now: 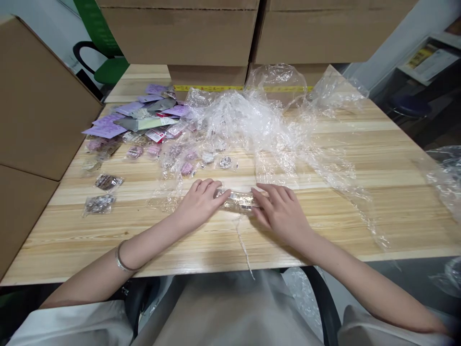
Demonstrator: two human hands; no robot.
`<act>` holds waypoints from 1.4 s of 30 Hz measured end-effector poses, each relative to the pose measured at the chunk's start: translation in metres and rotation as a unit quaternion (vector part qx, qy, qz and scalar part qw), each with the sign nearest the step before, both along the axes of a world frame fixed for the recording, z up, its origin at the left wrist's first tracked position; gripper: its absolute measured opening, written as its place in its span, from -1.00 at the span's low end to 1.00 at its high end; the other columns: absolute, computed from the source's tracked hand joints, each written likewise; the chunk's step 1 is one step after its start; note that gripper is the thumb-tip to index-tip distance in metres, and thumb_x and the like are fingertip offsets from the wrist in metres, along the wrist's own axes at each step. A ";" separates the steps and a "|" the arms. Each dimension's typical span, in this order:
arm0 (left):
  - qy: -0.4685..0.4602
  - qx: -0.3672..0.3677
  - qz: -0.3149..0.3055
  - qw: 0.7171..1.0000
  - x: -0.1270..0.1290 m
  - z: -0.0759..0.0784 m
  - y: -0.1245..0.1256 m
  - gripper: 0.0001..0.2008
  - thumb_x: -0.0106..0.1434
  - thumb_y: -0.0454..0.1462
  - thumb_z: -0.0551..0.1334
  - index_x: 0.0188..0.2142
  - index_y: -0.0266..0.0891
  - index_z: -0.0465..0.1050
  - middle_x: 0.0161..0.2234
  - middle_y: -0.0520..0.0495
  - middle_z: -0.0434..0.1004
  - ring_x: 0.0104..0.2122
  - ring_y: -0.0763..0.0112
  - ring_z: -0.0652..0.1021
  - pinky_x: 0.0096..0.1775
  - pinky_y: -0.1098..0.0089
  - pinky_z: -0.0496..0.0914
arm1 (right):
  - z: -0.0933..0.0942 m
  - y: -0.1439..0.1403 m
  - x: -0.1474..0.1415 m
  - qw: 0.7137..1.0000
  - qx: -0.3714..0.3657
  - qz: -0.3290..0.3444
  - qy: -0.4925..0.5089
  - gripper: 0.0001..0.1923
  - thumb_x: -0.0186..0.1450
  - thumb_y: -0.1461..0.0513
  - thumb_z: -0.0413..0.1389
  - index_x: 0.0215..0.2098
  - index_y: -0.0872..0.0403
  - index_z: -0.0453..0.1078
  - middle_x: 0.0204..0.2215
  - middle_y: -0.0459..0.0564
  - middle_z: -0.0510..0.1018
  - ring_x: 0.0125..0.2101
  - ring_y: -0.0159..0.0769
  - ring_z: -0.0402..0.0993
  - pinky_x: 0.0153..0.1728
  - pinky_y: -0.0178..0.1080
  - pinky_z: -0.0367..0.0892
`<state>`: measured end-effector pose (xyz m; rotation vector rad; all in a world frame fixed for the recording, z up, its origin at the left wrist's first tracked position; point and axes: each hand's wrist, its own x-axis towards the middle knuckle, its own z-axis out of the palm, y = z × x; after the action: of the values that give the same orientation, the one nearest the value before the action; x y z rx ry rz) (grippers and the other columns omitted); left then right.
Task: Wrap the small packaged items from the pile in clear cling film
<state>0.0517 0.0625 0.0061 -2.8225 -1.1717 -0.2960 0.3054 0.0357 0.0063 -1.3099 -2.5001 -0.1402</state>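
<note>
I press my left hand (pixel 199 202) and right hand (pixel 281 211) flat onto the small clear packet (pixel 239 201) between them, loose plastic wrap (pixel 266 120) just beyond.

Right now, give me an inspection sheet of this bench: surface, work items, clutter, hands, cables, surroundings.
Surface: light wooden table, a yellow measuring tape along its far edge.
Work items: small clear plastic packet lying flat between both hands.
Clutter: heap of crumpled clear plastic film at centre; pile of purple cards and small bagged trinkets far left; two bagged pieces apart at near left.
Hands: left hand and right hand both palm down, fingertips on the packet's ends; a bangle on the left wrist.
Cables: nothing seen.
Surroundings: cardboard boxes behind and at left; green chair far left.
</note>
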 end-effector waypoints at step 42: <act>-0.672 -0.476 0.206 0.528 0.024 0.033 -0.014 -0.46 0.11 -0.24 0.43 0.09 -0.22 0.42 -0.09 -0.11 0.61 -0.01 0.23 0.56 0.09 0.23 0.41 | 0.014 0.031 -0.021 0.932 0.339 -0.074 0.102 -0.45 0.33 0.38 0.07 0.26 -0.05 0.22 -0.01 0.11 0.56 0.10 0.00 0.41 0.05 0.05 0.30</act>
<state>0.0759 0.0485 0.0392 -2.1737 -2.7842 -2.9004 0.2842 0.0664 0.0205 -1.1267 -1.9046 -0.7817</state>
